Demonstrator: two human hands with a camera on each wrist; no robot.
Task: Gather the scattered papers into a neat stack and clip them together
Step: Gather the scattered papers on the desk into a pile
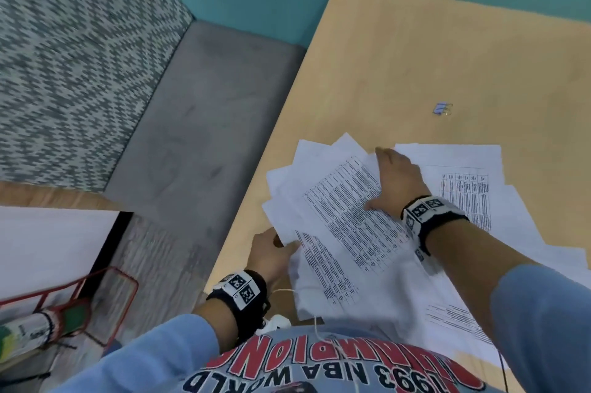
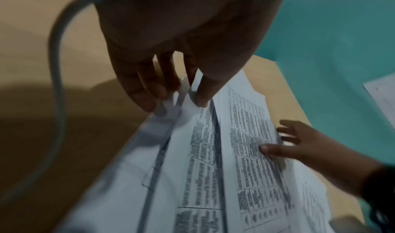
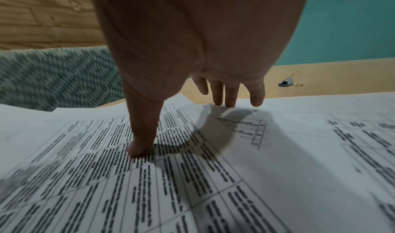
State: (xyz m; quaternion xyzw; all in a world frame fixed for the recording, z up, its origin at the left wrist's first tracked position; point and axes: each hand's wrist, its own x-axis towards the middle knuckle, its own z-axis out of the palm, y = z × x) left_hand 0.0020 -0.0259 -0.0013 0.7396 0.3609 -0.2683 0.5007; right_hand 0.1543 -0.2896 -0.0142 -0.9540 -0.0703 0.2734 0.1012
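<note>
Beyond the flat, spread right hand (image 1: 395,180) pressing the fanned white printed papers (image 1: 348,216), whose near corner the left hand (image 1: 271,253) pinches, the small blue binder clip (image 1: 442,108) lies alone on the pale wooden table (image 1: 399,57), closer to that right hand.

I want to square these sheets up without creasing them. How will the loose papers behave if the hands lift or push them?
The papers look thin and floppy: edges the left hand pinches already bend. They probably slide easily over each other, since they lie fanned askew under the right hand. Pushing one edge may buckle them rather than shift the pile.
</note>
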